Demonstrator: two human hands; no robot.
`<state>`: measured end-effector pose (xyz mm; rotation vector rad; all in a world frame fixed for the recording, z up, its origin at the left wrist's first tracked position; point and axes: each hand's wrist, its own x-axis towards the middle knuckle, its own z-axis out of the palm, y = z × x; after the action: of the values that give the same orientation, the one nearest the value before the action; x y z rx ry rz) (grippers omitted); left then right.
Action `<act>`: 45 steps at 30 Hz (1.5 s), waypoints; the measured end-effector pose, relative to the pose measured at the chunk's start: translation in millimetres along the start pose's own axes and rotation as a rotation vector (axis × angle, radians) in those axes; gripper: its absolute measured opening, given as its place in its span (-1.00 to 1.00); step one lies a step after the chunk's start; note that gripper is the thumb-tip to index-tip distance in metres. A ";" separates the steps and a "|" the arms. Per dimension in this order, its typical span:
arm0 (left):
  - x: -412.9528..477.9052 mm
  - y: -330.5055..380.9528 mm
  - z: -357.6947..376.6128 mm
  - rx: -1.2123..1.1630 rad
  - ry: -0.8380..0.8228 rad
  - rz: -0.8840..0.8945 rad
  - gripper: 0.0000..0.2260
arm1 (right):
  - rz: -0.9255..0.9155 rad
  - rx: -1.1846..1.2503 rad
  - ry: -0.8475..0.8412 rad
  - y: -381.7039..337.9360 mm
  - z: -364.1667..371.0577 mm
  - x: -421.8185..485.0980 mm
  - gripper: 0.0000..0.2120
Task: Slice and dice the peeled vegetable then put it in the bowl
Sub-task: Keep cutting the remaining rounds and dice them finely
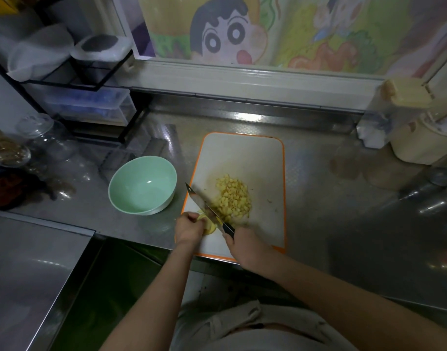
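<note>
**Yellow dice heaped on the board, knife over an uncut piece**

Steel covers the table [318, 198], and a white cutting board [255, 158] with an orange rim lies on it, its long side running from 12 to 6 o'clock. A diced pile [233, 198] of small yellow cubes sits near the middle of the board, none of it in the bowl.

At the board's 7 o'clock corner the left hand [189, 228] holds a pale yellow vegetable piece [209, 228] down against the board, its fingers [192, 219] curled over the piece. The right hand [245, 245] comes in from 5 o'clock and grips the black handle of a knife [204, 206], fingers wrapped round it. The blade slants toward 10 o'clock, with the vegetable piece on its left side and the pile on its right, just beside both; the tip reaches past the board's left rim. Blur hides whether the edge touches the piece.

A mint-green bowl [142, 184] stands on the table at 9 o'clock from the board, just beside it and holding nothing visible. Glass jars [35, 138] stand farther out at 9 o'clock, and a black wire rack [90, 79] with plastic boxes stands at 10 o'clock.
</note>
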<state>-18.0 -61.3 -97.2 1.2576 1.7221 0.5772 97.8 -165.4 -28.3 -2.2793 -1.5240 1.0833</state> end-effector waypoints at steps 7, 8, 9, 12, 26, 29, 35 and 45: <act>2.1 -1.8 0.9 0.050 -0.001 0.013 -0.92 | 0.003 -0.058 0.060 -7.2 7.0 -8.0 -0.62; 2.5 -2.2 1.2 0.056 -0.002 0.013 -0.92 | 0.004 -0.059 0.076 -7.3 7.4 -7.2 -0.62; 3.2 -2.9 1.6 0.061 -0.004 0.014 -0.93 | 0.002 -0.057 0.090 -8.2 8.8 -4.4 -0.63; 4.7 -4.4 0.8 0.076 -0.007 0.015 -0.92 | -0.027 -0.080 0.089 -12.7 13.3 8.1 -0.63; 5.4 -3.3 1.1 0.055 -0.016 0.005 -0.89 | -0.115 0.125 0.037 3.8 -5.9 11.5 -0.67; 5.1 -2.5 0.6 0.052 -0.021 0.000 -0.89 | -0.185 0.114 0.043 4.2 -16.4 9.0 -0.63; 3.8 -2.8 -1.2 0.035 -0.021 0.015 -0.88 | -0.138 0.124 0.051 9.4 -14.8 11.9 -0.76; -1.1 -4.6 -4.5 0.001 -0.023 0.008 -0.90 | -0.093 0.154 -0.007 8.5 -16.4 0.6 -0.62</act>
<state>-24.1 -63.4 -98.2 1.2673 1.6989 0.5647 114.9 -164.9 -21.3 -2.0844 -1.4777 1.1419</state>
